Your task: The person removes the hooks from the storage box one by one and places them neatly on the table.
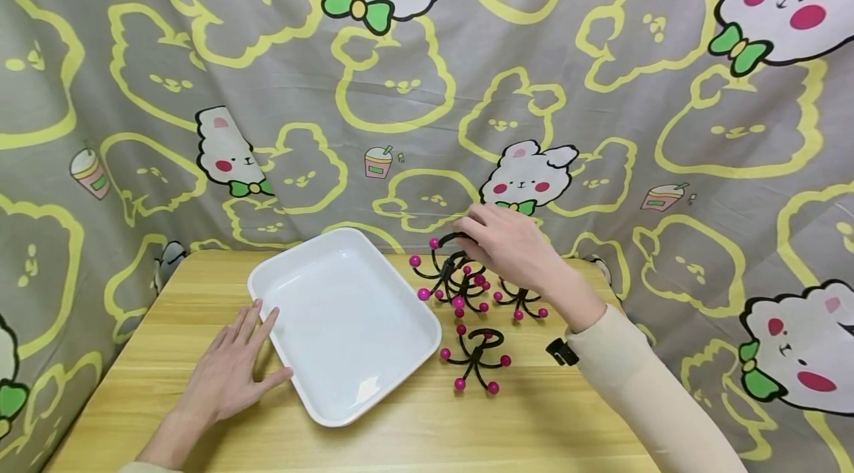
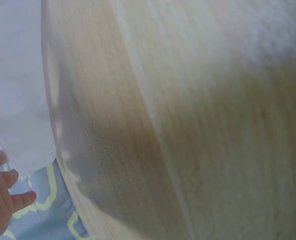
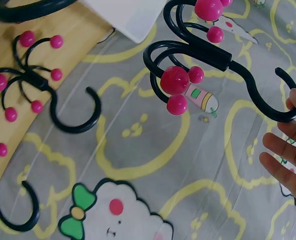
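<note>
A black claw hook (image 3: 210, 56) with pink ball tips hangs in the air from my right hand (image 1: 507, 243). Thumb and fingers pinch the curved end of its hook in the right wrist view. Below and beside it, more claw hooks of the same kind stand on the table, among them one (image 3: 34, 80) nearby. Another claw hook (image 1: 475, 358) stands nearer the front edge. My left hand (image 1: 233, 365) rests with spread fingers at the left rim of a white rectangular tray (image 1: 343, 332). The left wrist view catches only part of that hand (image 2: 0, 192).
The light wooden table (image 1: 534, 414) bears the tray left of the claw hooks. A grey curtain (image 1: 427, 110) with cartoon animals hangs close behind the table and along its sides. A small black object (image 1: 562, 351) is by the right sleeve.
</note>
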Tool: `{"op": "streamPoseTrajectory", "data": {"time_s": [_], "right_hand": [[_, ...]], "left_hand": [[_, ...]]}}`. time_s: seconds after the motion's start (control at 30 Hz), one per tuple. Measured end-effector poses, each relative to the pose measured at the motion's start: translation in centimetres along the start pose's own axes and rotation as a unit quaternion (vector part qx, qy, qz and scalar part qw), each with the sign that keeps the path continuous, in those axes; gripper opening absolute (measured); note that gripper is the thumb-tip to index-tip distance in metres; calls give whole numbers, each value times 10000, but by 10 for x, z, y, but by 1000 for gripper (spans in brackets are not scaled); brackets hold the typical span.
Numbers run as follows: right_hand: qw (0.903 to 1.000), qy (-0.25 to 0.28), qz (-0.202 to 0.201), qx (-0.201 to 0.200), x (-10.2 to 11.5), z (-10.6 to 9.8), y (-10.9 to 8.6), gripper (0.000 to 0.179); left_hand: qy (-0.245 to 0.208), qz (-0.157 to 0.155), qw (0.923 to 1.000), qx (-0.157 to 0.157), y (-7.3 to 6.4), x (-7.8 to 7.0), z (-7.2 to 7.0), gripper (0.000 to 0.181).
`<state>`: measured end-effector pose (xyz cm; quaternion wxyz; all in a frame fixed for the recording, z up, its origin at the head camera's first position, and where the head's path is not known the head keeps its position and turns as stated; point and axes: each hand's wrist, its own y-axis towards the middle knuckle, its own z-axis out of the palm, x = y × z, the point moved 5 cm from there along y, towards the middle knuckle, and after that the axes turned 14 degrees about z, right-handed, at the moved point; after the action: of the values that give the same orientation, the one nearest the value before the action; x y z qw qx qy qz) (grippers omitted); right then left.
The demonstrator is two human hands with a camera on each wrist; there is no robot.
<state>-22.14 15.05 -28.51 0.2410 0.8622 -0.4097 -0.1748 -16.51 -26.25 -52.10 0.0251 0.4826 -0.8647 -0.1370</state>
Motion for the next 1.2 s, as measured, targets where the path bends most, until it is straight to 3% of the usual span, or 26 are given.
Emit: {"op": "streamPoseTrajectory", "data": {"time_s": [0.57, 1.07, 1.2], "right_hand": [[9987, -128, 440, -201, -47, -23, -46, 21], [9956, -347, 868, -104, -70, -21, -95, 21], [9953, -288, 920, -113, -74, -19, -109, 12]], "left_hand": [[2, -18, 10000, 6, -1, -1, -1, 107], [-46, -66, 9999, 74, -1, 0, -1, 106], [-35, -63, 9999, 74, -1, 0, 0, 106]]}}
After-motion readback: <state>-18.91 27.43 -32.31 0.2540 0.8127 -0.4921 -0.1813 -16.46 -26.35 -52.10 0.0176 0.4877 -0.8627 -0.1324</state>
